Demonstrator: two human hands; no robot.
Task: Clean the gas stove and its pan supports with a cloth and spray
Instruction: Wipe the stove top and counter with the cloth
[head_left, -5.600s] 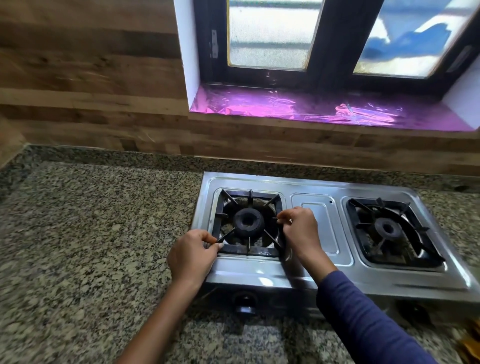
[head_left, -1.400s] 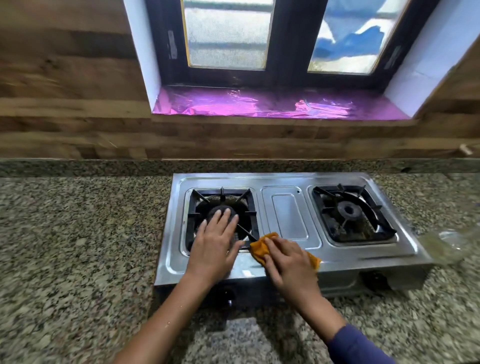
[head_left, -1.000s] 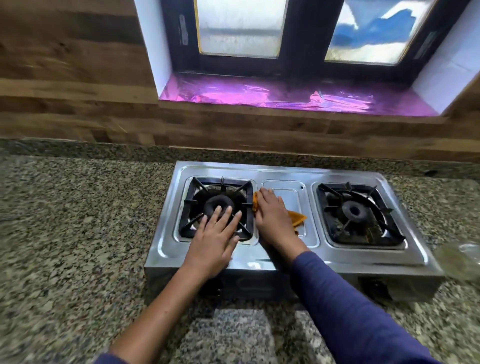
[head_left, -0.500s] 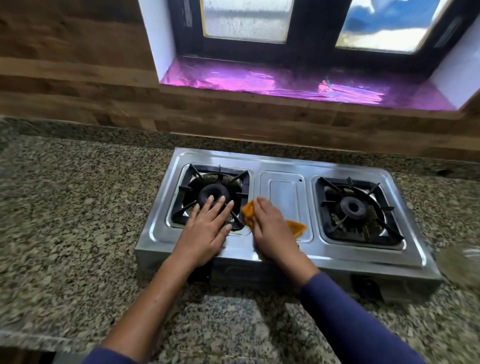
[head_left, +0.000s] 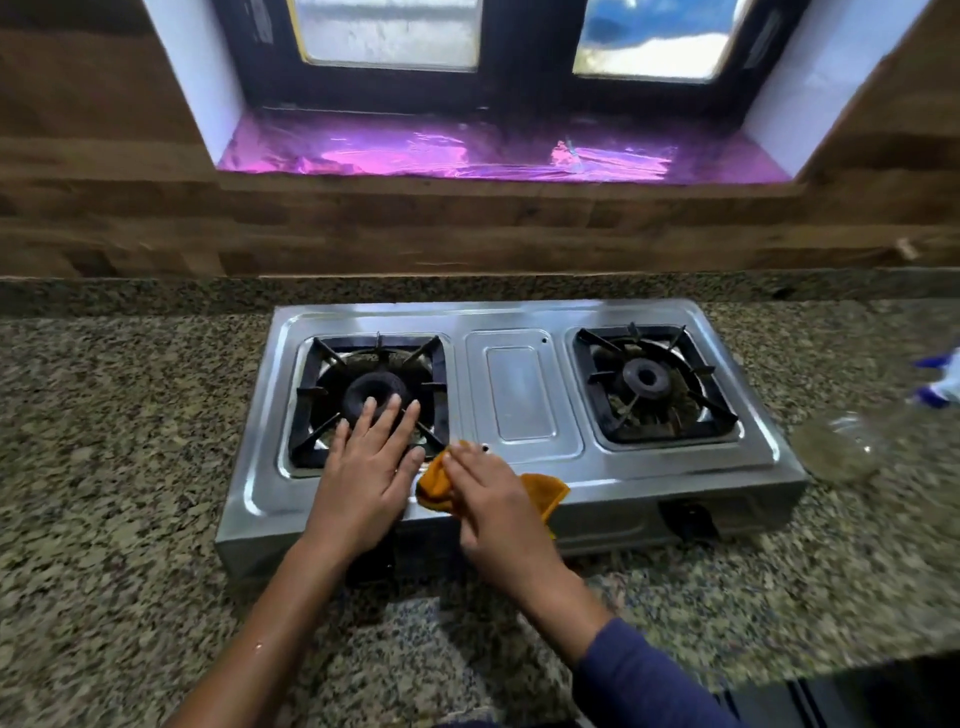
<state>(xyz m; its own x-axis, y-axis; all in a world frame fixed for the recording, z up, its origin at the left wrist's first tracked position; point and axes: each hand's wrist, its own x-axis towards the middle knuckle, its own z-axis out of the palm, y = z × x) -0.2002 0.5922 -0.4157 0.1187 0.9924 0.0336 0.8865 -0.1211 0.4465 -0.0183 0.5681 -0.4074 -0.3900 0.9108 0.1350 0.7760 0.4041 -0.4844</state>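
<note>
A two-burner steel gas stove (head_left: 524, 400) sits on the granite counter. Black pan supports sit over the left burner (head_left: 332, 374) and the right burner (head_left: 691, 395). My left hand (head_left: 369, 467) lies flat with straight fingers on the left pan support's front part. My right hand (head_left: 493, 499) presses an orange cloth (head_left: 545, 493) onto the stove's front strip, between the left burner and the middle panel; most of the cloth is under the hand. A clear spray bottle (head_left: 852, 441) with a blue-white head lies blurred at the right.
The granite counter (head_left: 119, 457) spreads wide to the left of the stove. A wooden wall runs behind it, with a window sill covered in pink foil (head_left: 493, 156). Black knobs (head_left: 685, 519) sit on the stove's front face. The counter's front edge is at lower right.
My right hand has drawn the orange cloth from the middle panel toward the stove's front edge. The left hand has stayed flat on the left pan support. The camera shifted slightly.
</note>
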